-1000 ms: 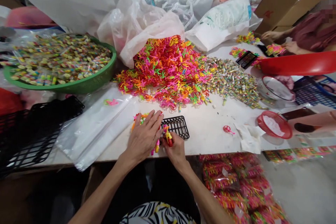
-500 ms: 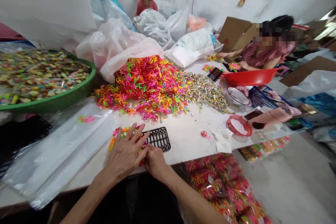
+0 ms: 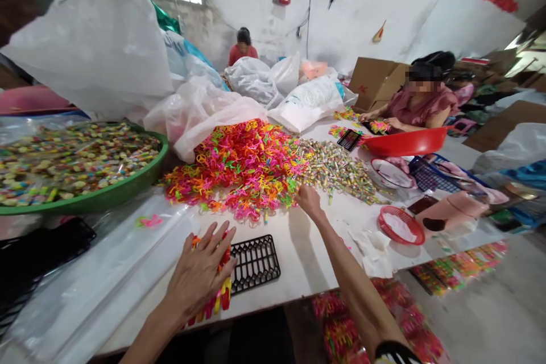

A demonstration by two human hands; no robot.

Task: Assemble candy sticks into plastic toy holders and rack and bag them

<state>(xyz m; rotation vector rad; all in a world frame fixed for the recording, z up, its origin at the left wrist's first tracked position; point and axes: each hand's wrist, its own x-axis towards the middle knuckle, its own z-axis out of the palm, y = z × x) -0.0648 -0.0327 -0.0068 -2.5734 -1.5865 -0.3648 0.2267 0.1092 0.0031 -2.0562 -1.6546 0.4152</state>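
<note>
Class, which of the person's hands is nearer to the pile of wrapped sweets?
Right. The right hand is at the pile of wrapped sweets, by its front edge. The left hand is farther away, beside the black plastic grid.

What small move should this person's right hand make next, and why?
Probably pinch up a few pieces from the heap of neon plastic toys: the right hand rests at its edge, and the left hand lies on a bunch of similar pieces beside a black plastic grid, so that bunch may need more.
</note>
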